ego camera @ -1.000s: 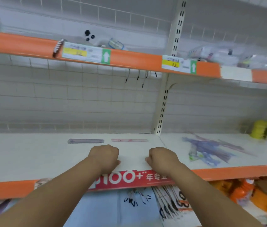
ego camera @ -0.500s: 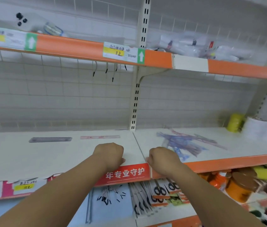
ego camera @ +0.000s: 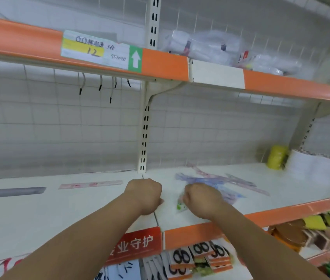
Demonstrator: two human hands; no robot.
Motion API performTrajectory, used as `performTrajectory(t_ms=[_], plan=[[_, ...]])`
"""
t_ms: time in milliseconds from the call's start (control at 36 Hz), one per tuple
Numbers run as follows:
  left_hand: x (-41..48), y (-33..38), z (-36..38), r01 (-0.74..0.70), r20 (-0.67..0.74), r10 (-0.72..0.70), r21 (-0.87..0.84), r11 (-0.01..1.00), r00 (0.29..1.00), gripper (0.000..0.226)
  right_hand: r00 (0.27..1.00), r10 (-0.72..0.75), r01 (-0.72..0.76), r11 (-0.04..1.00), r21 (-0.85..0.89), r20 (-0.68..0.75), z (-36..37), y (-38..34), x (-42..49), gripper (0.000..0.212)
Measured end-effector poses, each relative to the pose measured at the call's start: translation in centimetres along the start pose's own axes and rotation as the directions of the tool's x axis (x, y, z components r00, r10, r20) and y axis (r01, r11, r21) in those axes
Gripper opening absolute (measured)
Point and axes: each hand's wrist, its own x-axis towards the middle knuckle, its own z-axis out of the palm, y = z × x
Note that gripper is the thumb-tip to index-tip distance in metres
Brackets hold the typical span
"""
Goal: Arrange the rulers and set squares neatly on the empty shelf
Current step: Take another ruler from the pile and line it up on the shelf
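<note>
A grey ruler (ego camera: pixel 10 192) and a pink ruler (ego camera: pixel 90 184) lie flat, end to end, at the back left of the white shelf (ego camera: pixel 59 215). A loose pile of blue and pink rulers and set squares (ego camera: pixel 220 181) lies to the right of the shelf's centre seam. My left hand (ego camera: pixel 143 196) rests as a curled fist on the shelf by the seam and holds nothing I can see. My right hand (ego camera: pixel 200 199), fingers curled and hidden, is at the near edge of the pile. A clear set square with a green mark (ego camera: pixel 180 206) sticks out beside it.
A yellow roll (ego camera: pixel 277 157) and a white stack (ego camera: pixel 311 168) stand at the shelf's back right. The upper orange-edged shelf (ego camera: pixel 164 63) carries clear packets. Scissors packs (ego camera: pixel 200 257) hang below the shelf's front edge. A slotted upright (ego camera: pixel 145 138) divides the back wall.
The view has shifted right and closer. Both hands have moved forward from the shelf's front edge, and my right hand has reached the edge of the pile.
</note>
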Motion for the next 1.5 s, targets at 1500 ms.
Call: performTrajectory(t_ms=[1500], plan=[[12.5,13.6,1.2,0.219,0.241,-0.211,-0.010,0.976,0.948,0.040,0.990,-0.115,0.120,0.991,-0.055,0.081,4.8,19.3,8.9,0.025]])
